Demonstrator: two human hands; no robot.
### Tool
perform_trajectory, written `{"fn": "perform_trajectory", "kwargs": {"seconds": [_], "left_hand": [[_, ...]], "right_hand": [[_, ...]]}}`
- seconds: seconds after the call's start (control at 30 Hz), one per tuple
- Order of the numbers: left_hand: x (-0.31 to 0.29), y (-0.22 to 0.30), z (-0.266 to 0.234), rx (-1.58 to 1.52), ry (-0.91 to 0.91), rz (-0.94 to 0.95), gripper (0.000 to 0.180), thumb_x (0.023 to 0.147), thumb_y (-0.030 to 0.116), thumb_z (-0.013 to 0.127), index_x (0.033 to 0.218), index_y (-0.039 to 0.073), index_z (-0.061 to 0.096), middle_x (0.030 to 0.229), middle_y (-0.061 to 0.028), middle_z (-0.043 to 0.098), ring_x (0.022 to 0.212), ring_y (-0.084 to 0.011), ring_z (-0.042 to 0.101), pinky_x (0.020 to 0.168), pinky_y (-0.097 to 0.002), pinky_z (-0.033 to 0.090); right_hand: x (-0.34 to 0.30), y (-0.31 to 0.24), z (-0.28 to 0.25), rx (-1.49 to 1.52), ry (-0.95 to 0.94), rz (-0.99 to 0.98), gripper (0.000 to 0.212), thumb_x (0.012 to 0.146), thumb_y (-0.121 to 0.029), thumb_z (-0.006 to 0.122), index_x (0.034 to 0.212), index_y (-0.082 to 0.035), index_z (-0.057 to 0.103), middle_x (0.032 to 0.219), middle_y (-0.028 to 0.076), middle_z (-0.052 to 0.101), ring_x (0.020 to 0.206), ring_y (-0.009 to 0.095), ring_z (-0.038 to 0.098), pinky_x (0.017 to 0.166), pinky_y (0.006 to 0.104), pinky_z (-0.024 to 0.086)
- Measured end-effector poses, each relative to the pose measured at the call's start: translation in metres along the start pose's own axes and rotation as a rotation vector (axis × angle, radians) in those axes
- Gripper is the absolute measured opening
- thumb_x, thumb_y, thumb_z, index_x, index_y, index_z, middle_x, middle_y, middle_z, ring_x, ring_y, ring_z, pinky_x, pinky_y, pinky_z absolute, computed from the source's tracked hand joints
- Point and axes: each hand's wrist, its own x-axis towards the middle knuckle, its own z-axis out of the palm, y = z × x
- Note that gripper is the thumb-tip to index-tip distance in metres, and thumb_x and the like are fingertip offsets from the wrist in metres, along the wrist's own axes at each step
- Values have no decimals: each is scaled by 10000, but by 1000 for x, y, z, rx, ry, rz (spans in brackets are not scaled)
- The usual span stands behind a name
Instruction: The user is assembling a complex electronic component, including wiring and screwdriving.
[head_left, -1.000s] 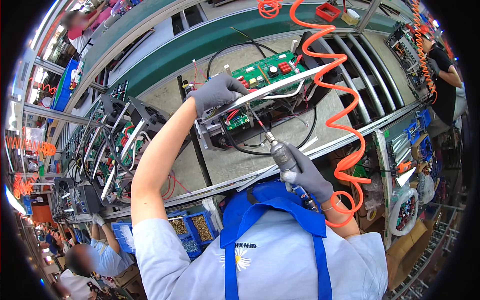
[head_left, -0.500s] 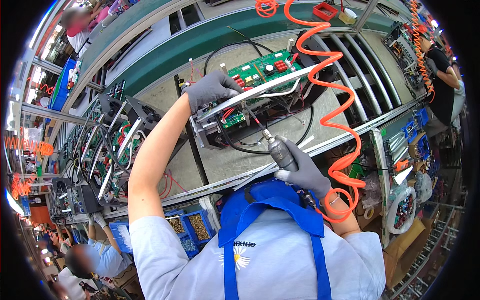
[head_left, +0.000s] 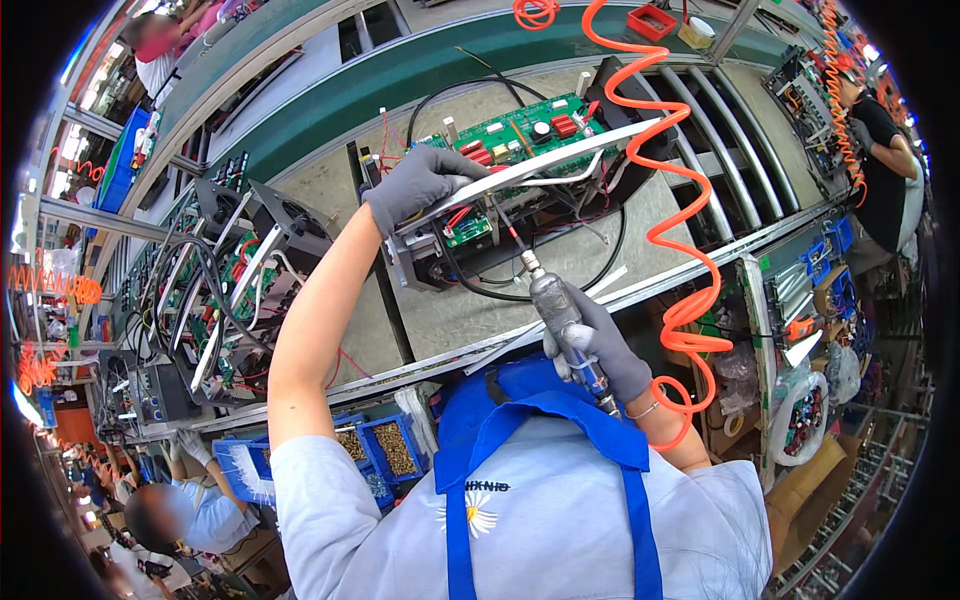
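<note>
My left hand (head_left: pixel 422 183), in a grey glove, is closed around the left part of a pale metal bar (head_left: pixel 565 157) that runs along the near side of an electronic unit. Behind the bar stands a green circuit board (head_left: pixel 512 132) with red and white components. My right hand (head_left: pixel 612 352), also gloved, grips a grey pneumatic screwdriver (head_left: pixel 551 298). Its long bit slants up and left into the unit below the bar; the bit's tip is hard to make out. A small green board (head_left: pixel 468 228) and red wires show beneath my left hand.
An orange coiled hose (head_left: pixel 690 225) hangs right of the unit. Metal rollers (head_left: pixel 735 165) lie beyond it. More open units (head_left: pixel 235 270) stand at left, near blue bins (head_left: pixel 392 450) of small brass-coloured parts. Co-workers are at far left and right. A black cable (head_left: pixel 622 250) loops around the unit.
My right hand has shifted its grip down toward the screwdriver's rear, leaving more of its body showing. The tool points more steeply. My left hand stays on the bar; the hose has swung slightly right.
</note>
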Motion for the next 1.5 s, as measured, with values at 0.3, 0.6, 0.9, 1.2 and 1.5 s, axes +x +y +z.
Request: {"fn": "perform_trajectory", "kwargs": {"seconds": [0.3,0.6,0.9,1.2,1.5], "left_hand": [[-5,-2,2,12,52,24,446,724,-84,516,1096,37,729,945,-61,736,813,-87,613,726,-223,473],[-4,-2,2,5,32,13,452,718,-68,510,1102,31,725,969,-76,732,859,-111,626,785,-239,479],[-4,0,6,-85,23,-81,314,826,-38,601,1115,5,713,930,-56,710,835,-107,629,780,-244,488],[-12,-2,11,-3,554,71,255,926,34,581,1161,5,677,1039,-83,704,870,-134,671,732,-251,535],[-41,-6,21,104,1092,175,250,988,104,565,1191,-15,648,1090,-99,682,941,-141,654,806,-251,541]], "right_hand": [[8,23,11,-94,49,-49,827,808,-369,701,1472,-90,294,801,111,604,553,173,615,485,273,499],[9,17,12,-165,76,-65,792,809,-327,689,1454,-68,308,795,108,599,554,167,611,491,271,497],[-9,4,-9,-162,71,-66,806,829,-308,677,1483,-53,281,816,92,606,559,143,606,513,269,496],[-94,-3,-166,595,519,-145,363,928,-527,562,918,-165,596,714,40,633,561,168,615,434,297,500],[-70,15,-406,1051,647,-71,186,891,-323,588,803,-160,598,645,-11,576,590,156,592,455,299,509]]}}
